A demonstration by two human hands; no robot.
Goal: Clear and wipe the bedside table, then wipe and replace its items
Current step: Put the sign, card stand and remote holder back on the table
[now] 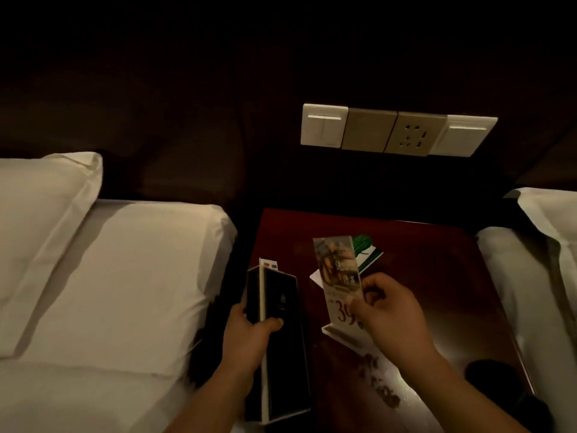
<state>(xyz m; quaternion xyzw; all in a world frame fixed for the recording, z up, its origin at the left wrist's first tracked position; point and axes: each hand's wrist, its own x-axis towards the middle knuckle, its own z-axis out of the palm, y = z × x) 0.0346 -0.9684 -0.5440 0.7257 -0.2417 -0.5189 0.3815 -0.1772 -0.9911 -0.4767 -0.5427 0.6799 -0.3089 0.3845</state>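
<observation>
- Your right hand [390, 314] pinches the table sign [338, 276] over the bedside table [421, 260], toward its front edge; lift it base and all.
- Your left hand [249, 335], fingers curled, grips the black box [281, 307] at the left edge; hold it level.

Hotel-style twin bedroom, dim: white-sheeted bed [125, 276] and second bed [524, 276] flank a dark desk [421, 260], switch-and-socket panel [396, 131] on the wall behind.

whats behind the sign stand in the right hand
A green-and-white card lies on the bedside table behind the sign stand, its near part covered. A white paper corner pokes out at the stand's left edge. The rest is hidden by the stand and right hand.
</observation>
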